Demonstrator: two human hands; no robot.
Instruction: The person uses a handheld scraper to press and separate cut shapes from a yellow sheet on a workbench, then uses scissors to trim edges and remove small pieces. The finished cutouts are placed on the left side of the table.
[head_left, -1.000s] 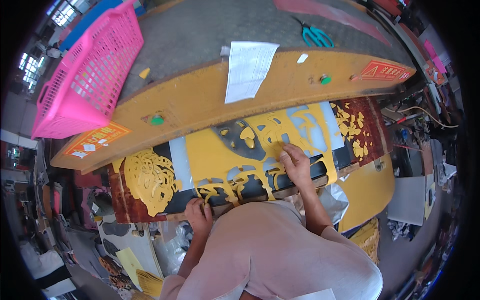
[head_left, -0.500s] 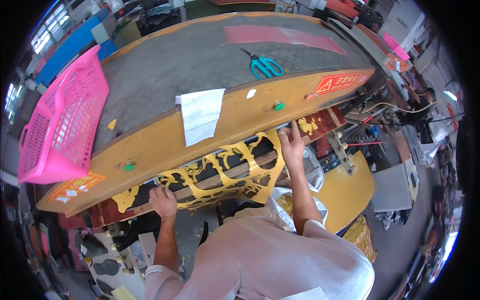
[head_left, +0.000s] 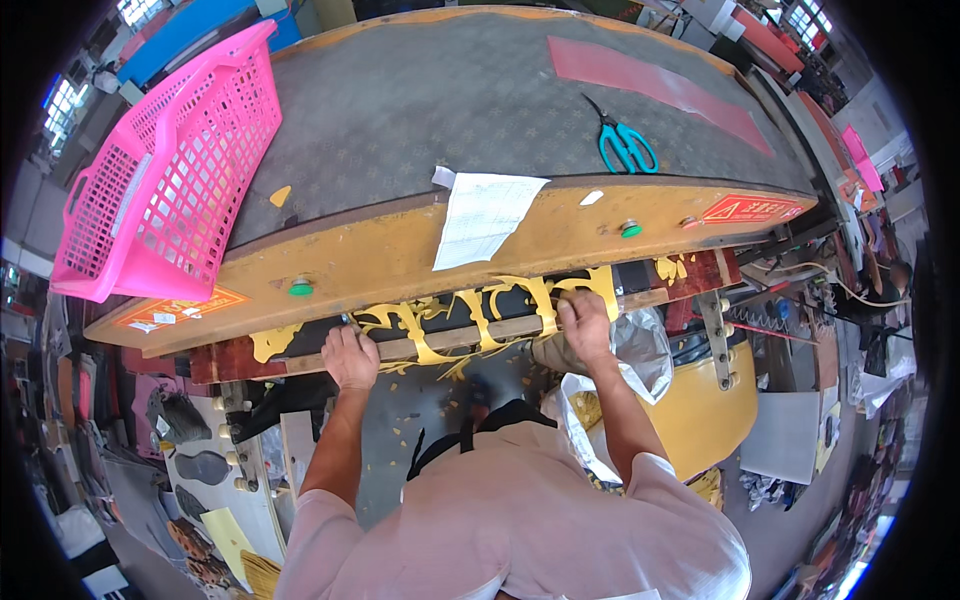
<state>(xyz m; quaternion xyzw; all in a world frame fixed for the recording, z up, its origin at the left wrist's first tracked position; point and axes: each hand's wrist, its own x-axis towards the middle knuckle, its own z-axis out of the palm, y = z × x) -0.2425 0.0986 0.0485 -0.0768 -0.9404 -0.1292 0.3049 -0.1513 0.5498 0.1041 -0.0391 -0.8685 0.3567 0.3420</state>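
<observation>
A yellow sheet riddled with cut-out holes lies in the slot beneath the machine's front beam, its webs draped over a wooden rail. At its right end my right hand is closed, fingers curled on the sheet's edge. My left hand rests at the sheet's left end, by the rail. Its fingers are curled; what lies under them is hidden. Yellow scraps sit left of that hand, and more small yellow pieces lie beyond my right hand.
On the machine's grey top are a pink basket, teal-handled scissors and a translucent red strip. Paper hangs over the beam, which carries green buttons. A silver-lined bag stands below my right forearm.
My view has shifted, so the machine sits further right. The sheet's near part, which hung toward me, is mostly drawn in over the rail. My right hand has moved nearer to me, off the beam.
</observation>
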